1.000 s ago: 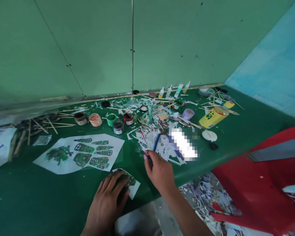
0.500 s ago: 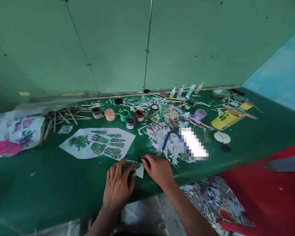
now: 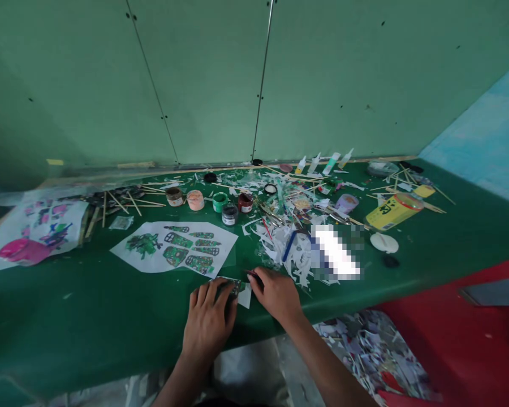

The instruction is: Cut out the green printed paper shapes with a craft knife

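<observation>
My left hand (image 3: pixel 207 314) lies over a small piece of painted paper (image 3: pixel 245 295), its fingers spread and pressing the paper onto the green table. White paper with a green and brown pattern shows past the fingertips; the rest is covered. Close to the paper's right edge, my right hand (image 3: pixel 276 291) is closed on a thin dark-red tool (image 3: pixel 251 273), whose tip is too small to make out. Just beyond both hands is a white sheet (image 3: pixel 148 263) with a green painted tree shape and several patterned pieces.
Paper scraps (image 3: pixel 299 257) are heaped right of centre, with pliers (image 3: pixel 274 215) at their back. Open paint jars (image 3: pixel 219 202) stand behind the sheet. A yellow jar (image 3: pixel 392 212) lies farther right. At left are sticks and a pink-painted sheet (image 3: pixel 29 223). The table's front edge (image 3: pixel 254 339) runs below my hands.
My right hand has come from beside the scraps to the small paper's right edge. My left hand stays on the paper. The view has turned left, showing more of the pink-painted sheet.
</observation>
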Tool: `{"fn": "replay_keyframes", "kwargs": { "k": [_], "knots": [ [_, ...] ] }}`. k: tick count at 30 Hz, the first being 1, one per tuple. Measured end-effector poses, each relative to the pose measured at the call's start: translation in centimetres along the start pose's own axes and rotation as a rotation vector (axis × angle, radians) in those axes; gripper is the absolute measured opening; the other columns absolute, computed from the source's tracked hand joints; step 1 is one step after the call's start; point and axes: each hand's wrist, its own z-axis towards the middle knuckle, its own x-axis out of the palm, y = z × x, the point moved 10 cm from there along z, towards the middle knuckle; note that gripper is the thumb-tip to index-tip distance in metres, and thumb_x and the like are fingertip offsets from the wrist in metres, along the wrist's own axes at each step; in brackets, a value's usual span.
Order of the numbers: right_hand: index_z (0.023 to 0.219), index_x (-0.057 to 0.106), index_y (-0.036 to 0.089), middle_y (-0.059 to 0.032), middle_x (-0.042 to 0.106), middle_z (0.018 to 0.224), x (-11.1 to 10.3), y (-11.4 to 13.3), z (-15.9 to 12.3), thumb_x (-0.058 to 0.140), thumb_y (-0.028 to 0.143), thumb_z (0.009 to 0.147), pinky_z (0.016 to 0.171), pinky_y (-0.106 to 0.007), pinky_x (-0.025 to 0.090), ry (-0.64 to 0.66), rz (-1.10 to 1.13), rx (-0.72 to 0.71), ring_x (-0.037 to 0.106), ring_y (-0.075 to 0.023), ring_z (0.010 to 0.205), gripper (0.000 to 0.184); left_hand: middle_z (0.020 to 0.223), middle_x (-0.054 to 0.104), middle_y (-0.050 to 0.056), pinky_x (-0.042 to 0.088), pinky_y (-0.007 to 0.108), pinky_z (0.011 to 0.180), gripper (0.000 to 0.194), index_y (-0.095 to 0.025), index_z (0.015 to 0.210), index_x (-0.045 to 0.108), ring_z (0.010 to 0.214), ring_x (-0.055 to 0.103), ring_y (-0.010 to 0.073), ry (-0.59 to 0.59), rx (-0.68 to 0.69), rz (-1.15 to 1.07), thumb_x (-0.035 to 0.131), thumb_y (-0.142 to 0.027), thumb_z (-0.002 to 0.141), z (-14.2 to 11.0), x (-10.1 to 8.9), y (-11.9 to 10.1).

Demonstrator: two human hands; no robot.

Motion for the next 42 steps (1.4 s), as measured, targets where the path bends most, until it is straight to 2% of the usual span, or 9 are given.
{"fn": "replay_keyframes", "kwargs": {
  "k": [7,13,18,27,33,42],
  "knots": [
    [0.084,0.062,0.022,0.0003,0.069,0.069,0.0,0.3,0.0,0.046,0.028,0.095,0.054,-0.026,0.029,0.024,0.024,-0.01,0.064,-0.0128,0.062,0.02,0.11,0.065,0.007,0.043,0.04,0.082,0.025,-0.024,0.111,0.063,0.096,0.057,0.0241,-0.031,0.006,-0.01,0.05,-0.026,0.09,-0.2,-0.5,0.2],
    [0.084,0.061,0.021,0.0009,0.069,0.071,0.0,0.3,0.0,0.047,0.027,0.094,0.054,-0.025,0.03,0.037,0.051,-0.019,0.064,-0.0127,0.063,0.019,0.11,0.064,0.005,0.044,0.037,0.08,0.039,-0.025,0.109,0.062,0.094,0.056,0.0223,-0.055,0.046,-0.046,0.043,-0.007,0.081,-0.8,-1.0,0.5],
    [0.086,0.062,0.022,0.0003,0.071,0.074,0.0,0.3,-0.1,0.045,0.028,0.095,0.055,-0.025,0.031,0.042,0.071,-0.016,0.065,-0.0134,0.065,0.02,0.1,0.065,0.004,0.044,0.034,0.079,0.039,-0.025,0.101,0.064,0.087,0.056,0.0196,-0.103,0.073,-0.073,0.039,-0.002,0.083,-1.2,-1.7,0.4],
    [0.087,0.062,0.022,-0.0003,0.071,0.075,0.1,0.4,-0.1,0.046,0.028,0.095,0.056,-0.025,0.032,0.064,0.081,0.002,0.065,-0.0134,0.066,0.019,0.092,0.067,0.002,0.042,0.031,0.072,0.041,-0.027,0.093,0.067,0.079,0.056,0.0171,-0.125,0.1,-0.12,0.04,0.001,0.082,-1.1,-2.3,0.0],
    [0.088,0.062,0.022,-0.0001,0.07,0.075,0.1,0.6,0.0,0.045,0.029,0.095,0.055,-0.025,0.032,0.08,0.075,0.001,0.064,-0.0135,0.065,0.02,0.088,0.068,0.001,0.043,0.03,0.07,0.038,-0.028,0.09,0.069,0.076,0.058,0.0156,-0.14,0.104,-0.175,0.041,-0.003,0.086,-1.2,-2.7,0.1],
    [0.087,0.061,0.022,0.0013,0.07,0.075,0.1,0.6,-0.1,0.046,0.029,0.095,0.055,-0.026,0.032,0.083,0.064,0.001,0.064,-0.0128,0.065,0.019,0.083,0.07,-0.001,0.048,0.025,0.074,0.033,-0.026,0.081,0.069,0.076,0.062,0.0119,-0.201,0.086,-0.322,0.043,-0.007,0.089,-1.5,-3.3,0.6]
  ]
}}
